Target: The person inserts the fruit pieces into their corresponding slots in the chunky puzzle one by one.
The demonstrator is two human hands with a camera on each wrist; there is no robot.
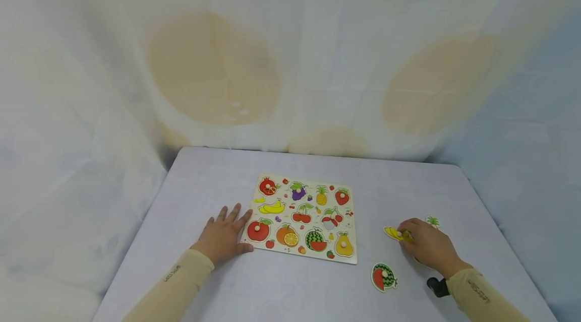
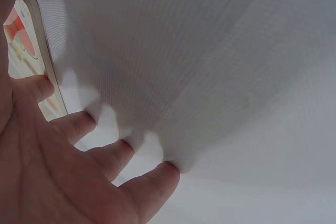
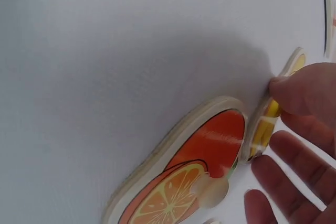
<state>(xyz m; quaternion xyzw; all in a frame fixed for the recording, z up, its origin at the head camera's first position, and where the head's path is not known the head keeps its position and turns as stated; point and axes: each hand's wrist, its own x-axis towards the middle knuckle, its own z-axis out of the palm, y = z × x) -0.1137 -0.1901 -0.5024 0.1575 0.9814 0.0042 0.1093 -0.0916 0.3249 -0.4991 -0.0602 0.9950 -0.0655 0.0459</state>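
Observation:
A wooden fruit puzzle board lies on the table. My left hand is spread flat on the cloth at the board's left side, thumb and index finger right at its edge; the left wrist view shows the splayed fingers and a corner of the board. To the right of the board, my right hand pinches a banana puzzle piece between thumb and fingers. Close beside that piece, an orange puzzle piece with a round knob lies in the right wrist view; in the head view the hand hides it.
A watermelon puzzle piece with a knob lies on the table nearer the front. Behind the right hand, a pineapple piece shows partly. A black object sits at the right wrist. Patterned curtains hang around the white-covered table.

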